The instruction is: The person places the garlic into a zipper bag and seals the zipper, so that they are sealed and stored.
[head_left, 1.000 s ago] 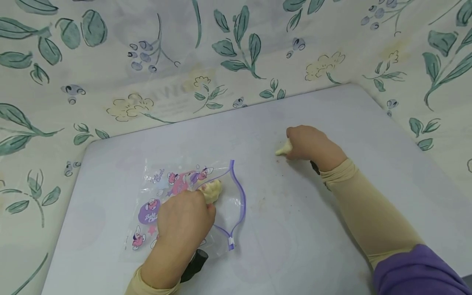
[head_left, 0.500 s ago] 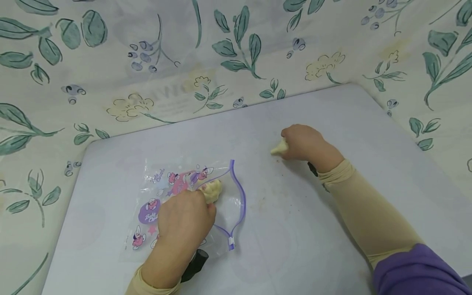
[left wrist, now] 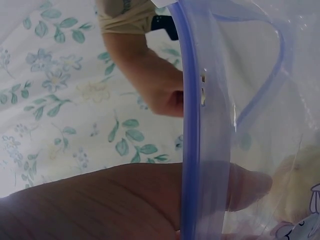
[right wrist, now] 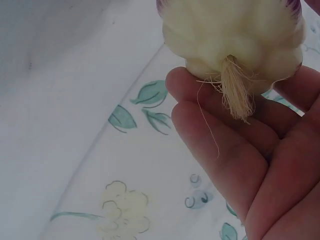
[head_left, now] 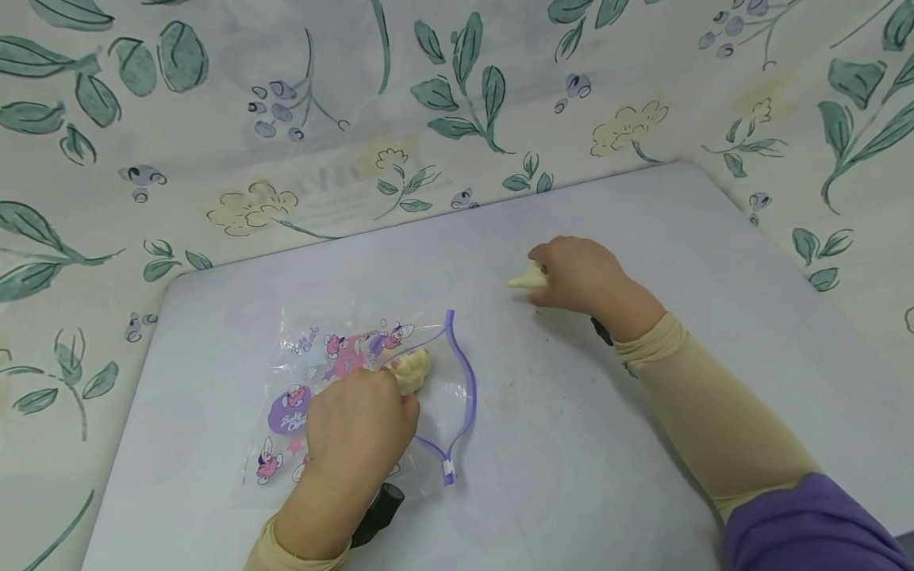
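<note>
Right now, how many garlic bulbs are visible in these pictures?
2. The first bulb is gripped in the right hand; the second bulb is beside the left hand, in or on the plastic bag, I cannot tell which. More may be hidden under that hand.

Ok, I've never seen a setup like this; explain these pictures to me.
There is no machine: each grip is a person's bare hand. The wide picture is taken from the person's head, looking forward and down. The other two are taken from the left and right wrists, so each shows one grip's work close up.

On the white table lies a clear printed bag, its mouth open. The left grip is over the bag, with a pale lump beside it; I can't tell whether that grip holds the lump. The right grip holds a garlic bulb, purple-tinged, with dry roots. Behind the table is a leafy backdrop.
</note>
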A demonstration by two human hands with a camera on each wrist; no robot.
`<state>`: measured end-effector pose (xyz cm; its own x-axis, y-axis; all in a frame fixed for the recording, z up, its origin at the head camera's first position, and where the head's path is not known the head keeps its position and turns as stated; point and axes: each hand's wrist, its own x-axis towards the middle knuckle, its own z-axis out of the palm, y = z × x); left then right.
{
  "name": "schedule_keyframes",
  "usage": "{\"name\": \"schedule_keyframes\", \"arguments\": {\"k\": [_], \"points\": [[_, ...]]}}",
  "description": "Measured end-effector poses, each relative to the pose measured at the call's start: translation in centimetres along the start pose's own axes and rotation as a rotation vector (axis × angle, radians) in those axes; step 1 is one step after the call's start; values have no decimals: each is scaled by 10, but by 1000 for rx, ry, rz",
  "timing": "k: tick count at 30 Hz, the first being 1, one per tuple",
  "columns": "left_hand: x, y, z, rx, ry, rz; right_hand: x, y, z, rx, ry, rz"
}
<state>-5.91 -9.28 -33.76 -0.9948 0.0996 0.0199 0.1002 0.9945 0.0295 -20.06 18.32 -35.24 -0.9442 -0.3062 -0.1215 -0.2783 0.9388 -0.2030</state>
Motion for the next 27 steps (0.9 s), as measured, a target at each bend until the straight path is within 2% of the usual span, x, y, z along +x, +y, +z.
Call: {"name": "schedule_keyframes", "arguments": {"k": [11, 27], "points": [[0, 0, 1, -4, 6, -1, -4, -8, 2, -48, 24, -74], [0, 0, 2, -1, 8, -1, -2, -12, 4, 1, 88, -122]]}}
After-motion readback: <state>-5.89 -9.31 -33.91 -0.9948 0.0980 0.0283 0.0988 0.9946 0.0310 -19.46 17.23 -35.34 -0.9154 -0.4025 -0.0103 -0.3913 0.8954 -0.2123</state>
